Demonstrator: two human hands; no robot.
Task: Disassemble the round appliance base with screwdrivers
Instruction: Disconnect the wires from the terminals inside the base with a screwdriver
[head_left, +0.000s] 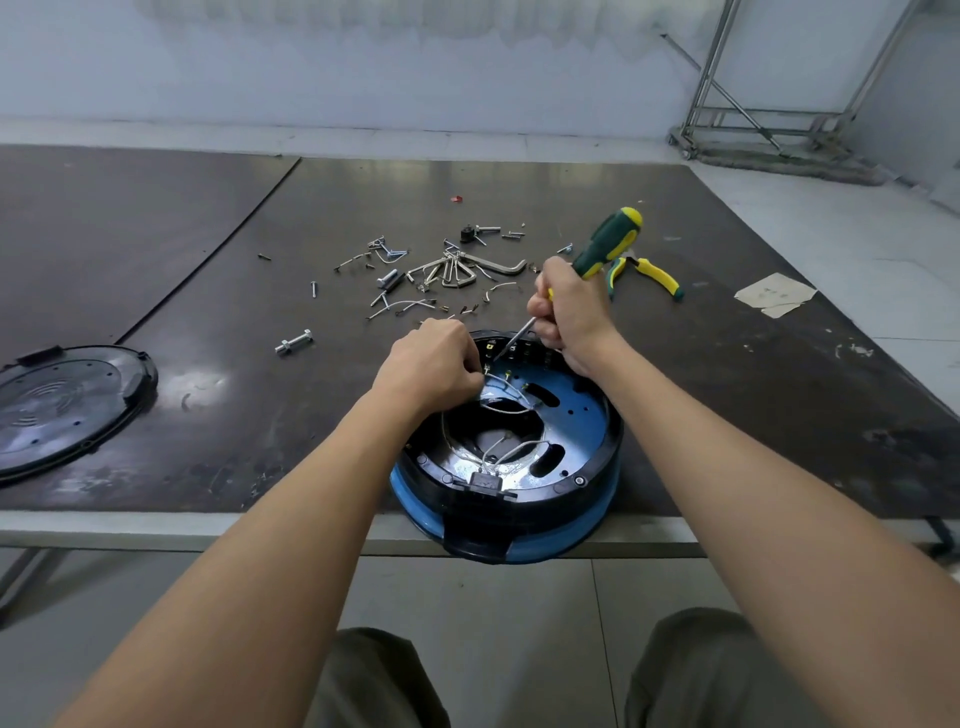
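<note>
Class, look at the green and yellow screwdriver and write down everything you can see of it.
The screwdriver has a chunky green handle with a yellow end and stripes, plastic by its look, and a thin bare metal shaft. It is tilted: handle up and to the right, tip down inside the round appliance base near its far rim, among small terminals. The right hand grips it where handle meets shaft. The left hand does not touch it.

Your forearms (322, 499) converge toward twelve o'clock; your right hand (569, 306) grips the screwdriver (608, 244), two o'clock from your left hand (431, 364), curled, perhaps pinching.
</note>
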